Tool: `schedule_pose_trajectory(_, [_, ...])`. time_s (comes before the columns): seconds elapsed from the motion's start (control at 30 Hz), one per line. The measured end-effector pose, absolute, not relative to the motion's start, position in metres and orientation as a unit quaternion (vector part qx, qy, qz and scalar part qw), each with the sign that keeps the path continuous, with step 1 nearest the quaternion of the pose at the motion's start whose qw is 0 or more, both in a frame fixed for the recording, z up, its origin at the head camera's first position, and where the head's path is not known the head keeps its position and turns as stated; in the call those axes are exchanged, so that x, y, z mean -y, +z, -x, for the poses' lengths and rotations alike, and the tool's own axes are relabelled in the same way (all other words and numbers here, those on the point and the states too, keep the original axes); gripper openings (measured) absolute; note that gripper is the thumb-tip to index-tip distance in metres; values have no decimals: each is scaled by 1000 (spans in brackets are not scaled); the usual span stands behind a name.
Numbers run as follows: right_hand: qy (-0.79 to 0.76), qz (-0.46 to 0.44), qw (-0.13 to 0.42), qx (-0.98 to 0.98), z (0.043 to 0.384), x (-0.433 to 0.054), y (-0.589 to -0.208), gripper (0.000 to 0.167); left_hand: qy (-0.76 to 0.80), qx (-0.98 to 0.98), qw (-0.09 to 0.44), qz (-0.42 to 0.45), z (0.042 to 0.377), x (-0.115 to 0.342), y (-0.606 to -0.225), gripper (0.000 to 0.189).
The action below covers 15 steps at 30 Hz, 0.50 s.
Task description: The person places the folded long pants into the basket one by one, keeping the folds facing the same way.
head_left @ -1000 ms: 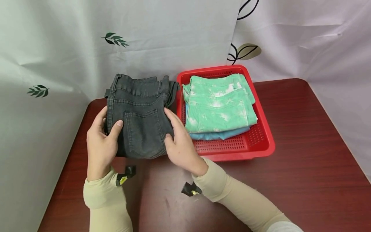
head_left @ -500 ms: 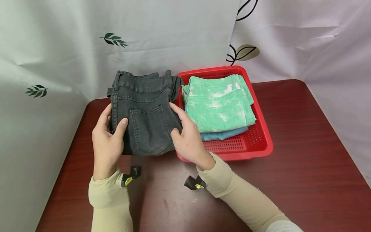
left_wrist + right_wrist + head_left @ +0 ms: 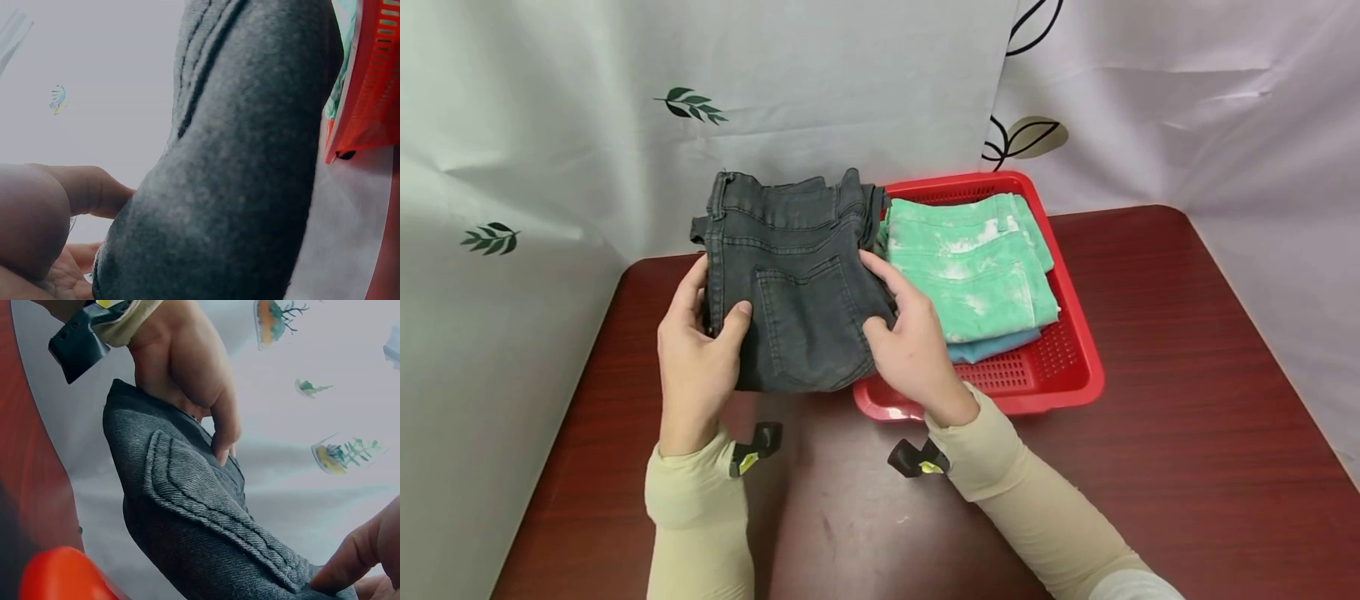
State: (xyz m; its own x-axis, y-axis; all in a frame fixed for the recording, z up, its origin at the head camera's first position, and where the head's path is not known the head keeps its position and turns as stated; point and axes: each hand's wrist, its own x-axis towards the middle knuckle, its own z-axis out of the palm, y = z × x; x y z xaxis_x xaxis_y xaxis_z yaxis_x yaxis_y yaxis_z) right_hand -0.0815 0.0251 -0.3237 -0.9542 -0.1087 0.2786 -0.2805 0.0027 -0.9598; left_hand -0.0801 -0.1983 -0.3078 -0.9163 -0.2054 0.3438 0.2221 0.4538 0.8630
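Folded dark grey jeans (image 3: 808, 308), back pocket facing up, are held off the table between both hands. My left hand (image 3: 700, 350) grips their left edge, thumb on top and fingers underneath. On the opposite edge, my right hand (image 3: 913, 337) pinches the cloth near the pocket. The jeans' right side overlaps the left rim of a red plastic basket (image 3: 1078, 367). Inside the basket lie folded green and white trousers (image 3: 973, 283) on top of a folded blue garment (image 3: 992, 346). In the right wrist view the folded jeans (image 3: 194, 487) hang between both hands.
A dark red wooden table (image 3: 1187, 375) carries the basket. Pale curtain cloth (image 3: 820, 75) with leaf prints stands behind and at both sides. Each wrist wears a small black camera (image 3: 917, 458).
Both hands have lifted the jeans slightly and carried them to the right, so they now overlap the basket's left side. The basket and its garments stay put.
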Motion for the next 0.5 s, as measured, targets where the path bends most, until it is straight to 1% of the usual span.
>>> schedule_pose_trajectory(0.27, [704,-134,78,693,87,-35,-321,68,-538,818,203,8,85,186,-305,68])
schedule_pose_trajectory(0.5, [716,-121,80,683,89,-43,-317,67,-551,809,202,9,88,178,-304,69])
